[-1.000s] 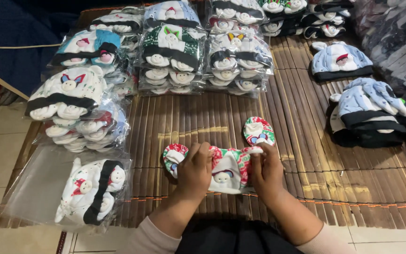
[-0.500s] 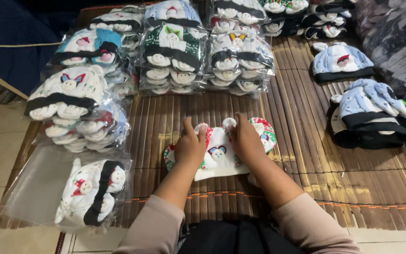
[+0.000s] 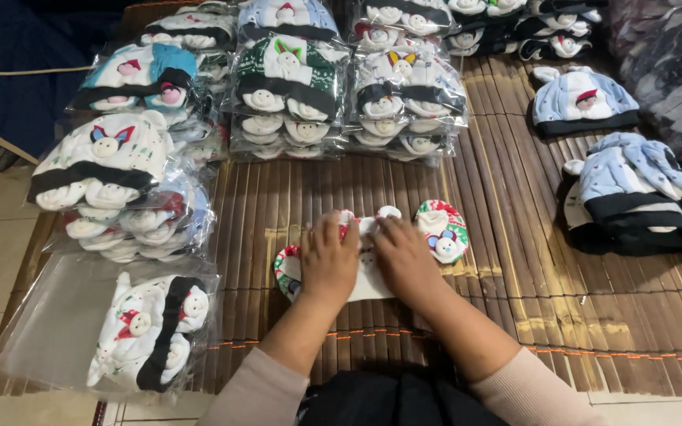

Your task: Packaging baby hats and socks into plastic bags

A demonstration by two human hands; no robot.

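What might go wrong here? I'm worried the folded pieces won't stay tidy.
The red-and-green pieces jut out on either side of the white hat that the left hand and right hand press flat, so they could spring loose or lie uneven. The leaning bagged stack could slide toward the work spot. The slatted mat might snag the fabric.

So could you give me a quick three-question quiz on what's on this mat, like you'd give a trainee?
1. True or false: both hands press on the white knitted baby hat.
2. What lies just right of the right hand? A) scissors B) round red-and-green knitted piece C) a cup
3. What surface is everything on?

Key: 1. True; the left hand presses too. 2. B. 3. A brown slatted bamboo mat.
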